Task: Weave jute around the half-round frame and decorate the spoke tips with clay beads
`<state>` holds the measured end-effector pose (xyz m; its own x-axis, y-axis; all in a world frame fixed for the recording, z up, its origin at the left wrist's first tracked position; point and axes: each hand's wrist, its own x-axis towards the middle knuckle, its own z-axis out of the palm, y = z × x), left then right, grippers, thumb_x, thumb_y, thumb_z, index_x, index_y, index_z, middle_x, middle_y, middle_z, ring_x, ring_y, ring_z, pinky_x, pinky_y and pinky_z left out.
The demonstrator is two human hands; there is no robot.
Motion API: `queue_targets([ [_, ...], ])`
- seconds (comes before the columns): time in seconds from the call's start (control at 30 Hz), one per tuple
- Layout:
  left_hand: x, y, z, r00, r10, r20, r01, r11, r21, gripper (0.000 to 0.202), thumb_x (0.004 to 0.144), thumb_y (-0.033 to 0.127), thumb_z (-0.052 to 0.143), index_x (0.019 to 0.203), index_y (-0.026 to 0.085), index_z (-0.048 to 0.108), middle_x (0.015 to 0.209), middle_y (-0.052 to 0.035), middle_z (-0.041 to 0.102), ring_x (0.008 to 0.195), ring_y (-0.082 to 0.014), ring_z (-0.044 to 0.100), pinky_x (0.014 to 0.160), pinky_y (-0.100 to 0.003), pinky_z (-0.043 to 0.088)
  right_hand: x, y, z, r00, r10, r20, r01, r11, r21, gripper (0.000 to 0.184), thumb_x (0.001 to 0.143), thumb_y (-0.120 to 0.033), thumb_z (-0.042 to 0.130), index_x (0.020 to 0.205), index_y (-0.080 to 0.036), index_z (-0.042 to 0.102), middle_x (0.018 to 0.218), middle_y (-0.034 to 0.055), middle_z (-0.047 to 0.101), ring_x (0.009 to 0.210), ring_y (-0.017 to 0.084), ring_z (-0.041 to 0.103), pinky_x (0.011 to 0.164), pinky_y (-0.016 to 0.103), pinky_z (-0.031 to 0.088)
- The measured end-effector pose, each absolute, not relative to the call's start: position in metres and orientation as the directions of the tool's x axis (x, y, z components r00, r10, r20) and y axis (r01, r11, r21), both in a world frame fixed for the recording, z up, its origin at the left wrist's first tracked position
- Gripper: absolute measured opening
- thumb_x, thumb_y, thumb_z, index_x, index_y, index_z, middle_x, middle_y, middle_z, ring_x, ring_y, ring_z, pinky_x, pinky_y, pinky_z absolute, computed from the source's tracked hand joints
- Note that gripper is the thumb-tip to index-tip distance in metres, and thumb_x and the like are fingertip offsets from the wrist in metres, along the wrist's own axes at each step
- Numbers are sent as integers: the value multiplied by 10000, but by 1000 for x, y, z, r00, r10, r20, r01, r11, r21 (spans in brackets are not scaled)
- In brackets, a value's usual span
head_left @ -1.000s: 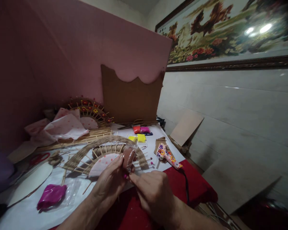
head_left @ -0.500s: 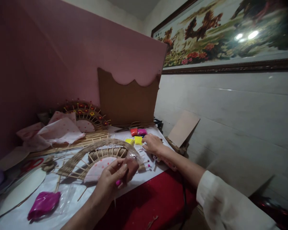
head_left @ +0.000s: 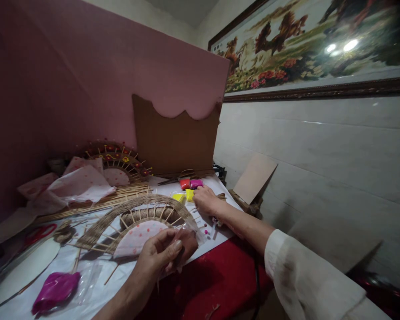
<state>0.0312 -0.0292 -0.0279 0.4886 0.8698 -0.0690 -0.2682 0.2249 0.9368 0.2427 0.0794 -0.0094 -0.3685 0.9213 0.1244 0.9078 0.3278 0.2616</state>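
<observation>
My left hand [head_left: 153,260] is closed on a clear plastic bag with a brown lump of modelling clay [head_left: 188,244] inside. It is held in front of a fan-shaped frame [head_left: 100,224] of thin sticks and woven twine, with a spotted cloth half-circle [head_left: 136,238] at its base. At the far right of the table, my right hand [head_left: 206,201] has its fingers curled downward beside a small yellow clay packet [head_left: 190,195]. Its fingertips are partly hidden, and what they hold cannot be made out. Red [head_left: 185,184] and magenta [head_left: 196,183] packets lie just behind.
A bagged magenta clay lump [head_left: 56,289] lies front left, near red-handled scissors [head_left: 42,233] and a white oval board [head_left: 28,271]. Behind are spotted cloth [head_left: 83,184], a bundle of sticks [head_left: 126,193], a decorated fan [head_left: 123,155] and standing cardboard [head_left: 176,138]. Red cloth [head_left: 203,284] hangs in front.
My left hand has moved slightly right and down with the bagged brown clay. My right hand has shifted slightly left, closer over the yellow packet. The view has turned a little.
</observation>
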Motion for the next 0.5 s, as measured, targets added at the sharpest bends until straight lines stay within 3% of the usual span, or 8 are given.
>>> queue_targets([
  [0.27, 30, -29, -28, 524, 850, -54, -253, 215, 943, 290, 672, 380, 722, 886, 190, 677, 669, 5, 604, 529, -61, 463, 469, -153, 333, 256, 82, 7, -265, 930, 256, 962, 239, 131, 174, 776, -216, 525, 795, -145, 682, 882, 121, 680, 851, 228, 586, 696, 290, 373],
  [0.5, 34, -31, -29, 458, 886, -72, -272, 217, 937, 364, 611, 414, 750, 876, 175, 678, 675, -4, 607, 493, -61, 452, 435, -162, 308, 281, 71, 41, -18, 887, 462, 976, 116, -185, 187, 791, -206, 465, 796, -156, 645, 862, 84, 674, 788, 188, 601, 642, 254, 390],
])
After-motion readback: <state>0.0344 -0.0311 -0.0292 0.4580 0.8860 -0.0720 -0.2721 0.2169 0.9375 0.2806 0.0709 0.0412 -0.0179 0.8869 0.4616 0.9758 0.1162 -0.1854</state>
